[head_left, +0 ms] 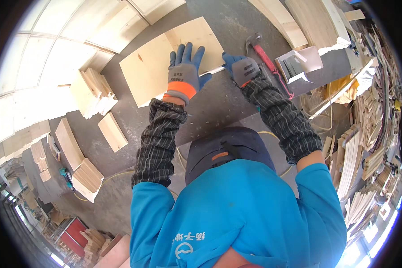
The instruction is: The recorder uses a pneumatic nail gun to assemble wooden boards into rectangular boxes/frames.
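Observation:
A pale wooden board (149, 71) lies at an angle on the grey work table (223, 100). My left hand (184, 71), in a grey and blue glove with an orange cuff band, rests flat on the board with its fingers spread. At the board's right edge is my right hand (242, 68), gloved alike. Its fingers are drawn together and point left; whatever they grip is hidden. A thin white edge (216, 70) shows between the two hands. Just right of my right hand lies a claw hammer (267, 60) with a red handle.
An open white carton (297, 64) sits beyond the hammer. Long planks (315, 24) lie at the far right, and stacked timber (373, 116) fills the right side. Large pale panels (53, 58) stand at the left, near wood blocks (94, 91) and a loose short block (113, 132).

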`<act>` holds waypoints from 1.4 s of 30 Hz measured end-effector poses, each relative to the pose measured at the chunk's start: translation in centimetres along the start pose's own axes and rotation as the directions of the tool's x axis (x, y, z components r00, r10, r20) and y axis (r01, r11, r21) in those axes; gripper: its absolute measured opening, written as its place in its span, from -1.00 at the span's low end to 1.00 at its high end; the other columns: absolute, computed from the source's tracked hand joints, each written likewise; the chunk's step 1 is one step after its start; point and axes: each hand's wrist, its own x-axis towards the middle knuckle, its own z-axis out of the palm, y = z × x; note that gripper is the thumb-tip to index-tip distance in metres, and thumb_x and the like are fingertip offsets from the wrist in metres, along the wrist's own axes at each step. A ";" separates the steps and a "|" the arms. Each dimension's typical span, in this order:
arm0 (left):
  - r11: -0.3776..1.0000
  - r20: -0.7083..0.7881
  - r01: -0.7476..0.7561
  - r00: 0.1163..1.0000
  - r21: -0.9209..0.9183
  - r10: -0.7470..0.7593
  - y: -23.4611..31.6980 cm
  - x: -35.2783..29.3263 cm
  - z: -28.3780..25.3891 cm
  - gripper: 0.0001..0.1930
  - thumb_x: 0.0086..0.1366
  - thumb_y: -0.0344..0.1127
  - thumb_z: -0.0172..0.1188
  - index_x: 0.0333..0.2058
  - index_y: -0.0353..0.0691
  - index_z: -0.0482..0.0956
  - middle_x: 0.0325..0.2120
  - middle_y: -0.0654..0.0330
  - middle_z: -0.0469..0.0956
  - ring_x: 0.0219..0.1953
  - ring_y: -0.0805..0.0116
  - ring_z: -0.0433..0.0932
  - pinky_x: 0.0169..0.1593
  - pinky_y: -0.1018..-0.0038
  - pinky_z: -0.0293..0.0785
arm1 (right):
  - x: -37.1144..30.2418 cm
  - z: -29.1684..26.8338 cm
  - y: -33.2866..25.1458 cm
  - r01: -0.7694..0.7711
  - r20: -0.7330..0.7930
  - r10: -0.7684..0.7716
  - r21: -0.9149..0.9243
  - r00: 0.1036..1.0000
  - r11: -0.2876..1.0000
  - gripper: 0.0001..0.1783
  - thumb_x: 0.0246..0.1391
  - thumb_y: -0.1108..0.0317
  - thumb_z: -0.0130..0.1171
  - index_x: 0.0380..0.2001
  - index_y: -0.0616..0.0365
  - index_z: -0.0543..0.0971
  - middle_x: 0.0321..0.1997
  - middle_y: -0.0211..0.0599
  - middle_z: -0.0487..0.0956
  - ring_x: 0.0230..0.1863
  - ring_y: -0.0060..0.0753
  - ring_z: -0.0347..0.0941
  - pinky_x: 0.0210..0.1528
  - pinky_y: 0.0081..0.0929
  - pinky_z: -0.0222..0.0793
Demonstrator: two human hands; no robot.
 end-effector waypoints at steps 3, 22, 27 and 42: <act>0.998 0.008 -0.058 0.998 -0.019 0.058 -0.1 0.5 1.7 -0.12 0.22 0.06 0.55 0.48 0.01 0.43 0.52 -0.12 0.33 0.58 -0.23 0.22 0.60 -0.15 0.08 | -0.3 0.6 0.2 0.019 -0.011 -0.020 -0.056 1.000 0.998 -0.53 0.34 0.34 0.16 0.29 0.10 0.58 -0.06 -0.02 0.76 -0.07 0.09 0.73 -0.08 -0.04 0.63; 0.996 -0.165 -0.088 0.983 -0.032 0.082 0.2 0.3 3.8 -0.30 0.28 0.09 0.50 0.34 -0.06 0.63 0.41 -0.12 0.48 0.47 -0.31 0.37 0.55 -0.21 0.18 | -1.6 -1.5 1.7 -0.099 0.000 0.115 0.511 0.993 0.854 -0.63 0.36 0.34 0.31 0.19 0.07 0.70 0.07 0.07 0.76 0.06 0.15 0.73 0.12 -0.11 0.65; 0.996 -0.170 -0.077 0.983 -0.041 0.069 0.1 0.3 3.3 -0.30 0.28 0.08 0.50 0.33 -0.07 0.63 0.41 -0.11 0.48 0.48 -0.30 0.36 0.56 -0.20 0.18 | -8.6 -2.5 3.9 -0.440 0.123 0.432 0.431 0.893 0.787 -0.34 0.34 0.12 0.33 0.42 0.10 0.49 0.15 0.16 0.71 0.14 0.25 0.68 0.15 0.03 0.60; 0.997 -0.177 -0.075 0.982 -0.032 0.068 0.3 0.5 3.7 -0.33 0.32 0.07 0.47 0.33 -0.09 0.63 0.41 -0.09 0.49 0.50 -0.19 0.38 0.58 -0.17 0.19 | -13.9 3.4 6.8 -0.615 0.243 0.569 0.208 0.785 0.760 -0.07 0.16 0.12 0.41 0.52 0.18 0.29 -0.02 0.15 0.73 -0.06 0.07 0.74 -0.02 0.00 0.62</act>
